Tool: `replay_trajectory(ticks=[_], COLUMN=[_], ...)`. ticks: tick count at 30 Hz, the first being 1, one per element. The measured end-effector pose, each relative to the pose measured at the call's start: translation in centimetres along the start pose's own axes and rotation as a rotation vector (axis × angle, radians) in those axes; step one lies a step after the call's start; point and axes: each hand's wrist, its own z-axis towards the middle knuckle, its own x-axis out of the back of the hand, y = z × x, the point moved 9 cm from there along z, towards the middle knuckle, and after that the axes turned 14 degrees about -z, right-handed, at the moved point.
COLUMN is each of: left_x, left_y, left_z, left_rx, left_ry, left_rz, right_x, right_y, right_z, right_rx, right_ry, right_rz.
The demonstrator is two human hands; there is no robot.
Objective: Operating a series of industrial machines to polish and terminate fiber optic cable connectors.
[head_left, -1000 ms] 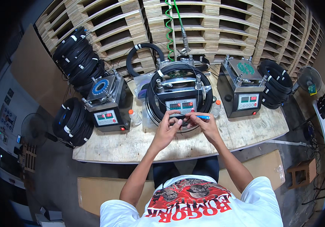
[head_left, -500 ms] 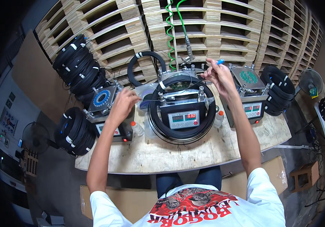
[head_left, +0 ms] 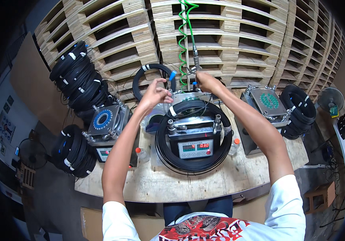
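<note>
Looks like you're mid-way through, not near done. Your right hand (head_left: 205,81) is closed around the metal air nozzle (head_left: 195,69) hanging off the green coiled hose (head_left: 183,36), aimed down at the back of the middle machine (head_left: 194,136). Your left hand (head_left: 155,95) is up beside it, fingers pinched, apparently on a thin cable end with the blue-capped connector (head_left: 173,75) just above; too small to say for sure what it grips. The black cable coil (head_left: 192,160) sits looped around that middle machine, so it's loaded, and the red display (head_left: 196,147) is lit. Judging from that, the connector work at the back is what's left. The side machines (head_left: 105,122) and spare coils (head_left: 76,80) sit untouched.
</note>
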Motion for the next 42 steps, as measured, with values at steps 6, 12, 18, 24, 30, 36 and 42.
replay_trajectory(ticks=[6, 12, 18, 24, 30, 36, 42], left_x=[0.1, -1.0, -1.3, -2.3, -1.2, -1.4, -0.3], left_y=[-1.8, 0.3, -0.2, 0.6, -0.2, -0.3, -0.4], left_z=[2.1, 2.8, 2.5, 2.3, 2.6, 2.6, 3.1], left_rx=[0.134, -0.214, -0.282, -0.235, -0.235, -0.295, -0.209], left_ry=[0.039, 0.061, 0.116, 0.082, 0.14, 0.103, 0.142], left_rz=[0.234, 0.811, 0.769, 0.811, 0.803, 0.754, 0.745], right_x=[-1.1, 0.2, 0.4, 0.0, -0.2, -1.2, -1.4], right_y=[0.5, -0.9, -2.2, -3.6, -4.8, -5.5, -7.3], right_z=[-1.7, -2.7, -3.3, -2.6, -2.0, -1.1, -0.2], right_rx=[0.092, 0.139, 0.138, 0.196, 0.239, 0.252, 0.347], right_ry=[-0.109, -0.078, -0.098, -0.221, -0.327, -0.34, -0.339], right_rz=[0.243, 0.208, -0.131, -0.218, -0.313, -0.451, -0.533])
